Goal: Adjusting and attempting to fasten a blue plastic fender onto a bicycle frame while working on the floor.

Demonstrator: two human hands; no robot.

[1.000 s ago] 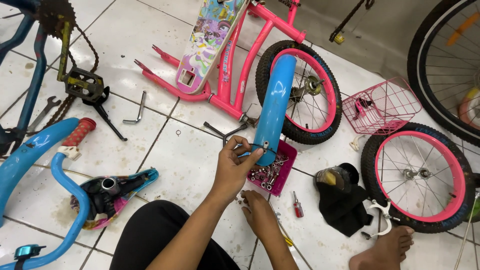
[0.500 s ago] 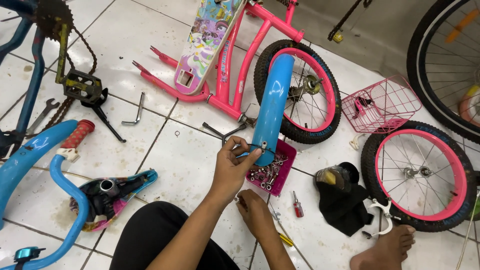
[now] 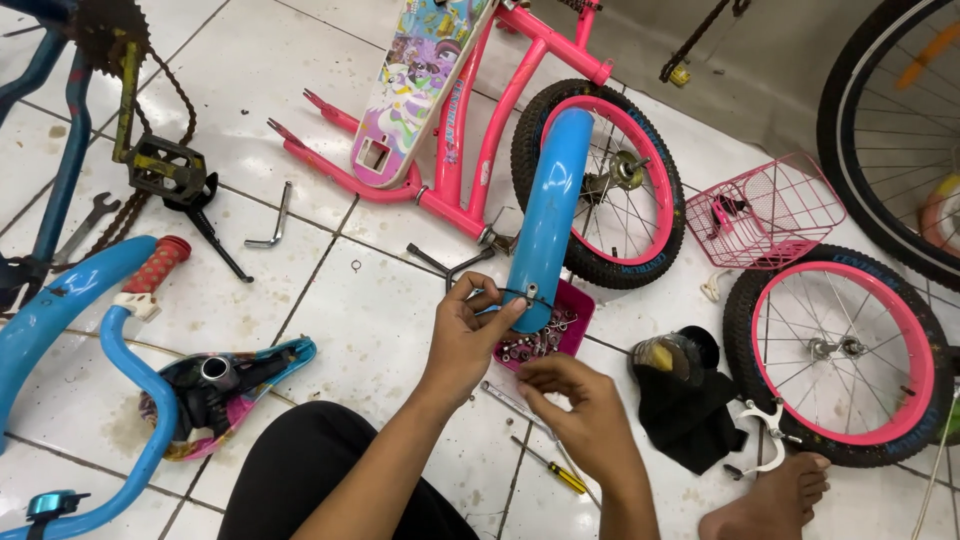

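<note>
My left hand (image 3: 468, 340) grips the lower end of a blue bicycle mudguard (image 3: 548, 210), pinching it near its small metal bracket. The mudguard stands tilted up over a pink tray of nuts and bolts (image 3: 548, 338). Just below the tray, my right hand (image 3: 585, 415) has its fingers curled together, pinching something small that I cannot make out. A screwdriver with a yellow and black handle (image 3: 548, 468) and a thin metal tool (image 3: 512, 402) lie on the tiles between my arms.
A pink bicycle frame (image 3: 470, 150) and two pink-rimmed wheels (image 3: 838, 355) lie ahead and right. A pink wire basket (image 3: 768, 212), black cloth (image 3: 688, 405), blue handlebar (image 3: 120, 400), saddle (image 3: 225, 385), pedal with chain (image 3: 165, 170) and wrenches (image 3: 270, 220) are scattered around. My bare foot (image 3: 770, 495) rests at right.
My right hand has lifted slightly toward the pink tray and closed its fingers together. The left hand and mudguard stay nearly still.
</note>
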